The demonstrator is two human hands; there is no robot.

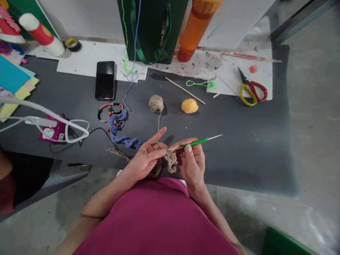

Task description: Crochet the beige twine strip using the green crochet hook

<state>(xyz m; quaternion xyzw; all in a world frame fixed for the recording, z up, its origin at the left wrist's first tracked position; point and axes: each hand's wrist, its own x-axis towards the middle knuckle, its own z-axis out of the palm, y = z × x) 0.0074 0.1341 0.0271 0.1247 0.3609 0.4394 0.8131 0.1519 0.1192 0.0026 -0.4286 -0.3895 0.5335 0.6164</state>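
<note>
- Left hand [145, 158]: thumb and fingers closed in a pinch on the crocheted piece, index finger stretched out.
- Right hand [193, 162]: fingers closed round the green handle of a crochet hook [197, 142], one metal end pointing away to the right, the other towards the work.
- Crocheted piece [171, 162], beige, curled: between the two hands, at the table's near edge (from here I cannot make out the stitches).
- Ball of beige yarn [156, 103]: on the dark table [239, 148] beyond the hands, its strand running towards the left hand.
- Ball of yellow yarn [189, 106]: to its right.
- Thin wooden stick [185, 90]: lying slantwise behind both balls.
- Blue-violet crocheted strip [118, 136]: twisted, left of the hands, near a black phone [105, 80].
</note>
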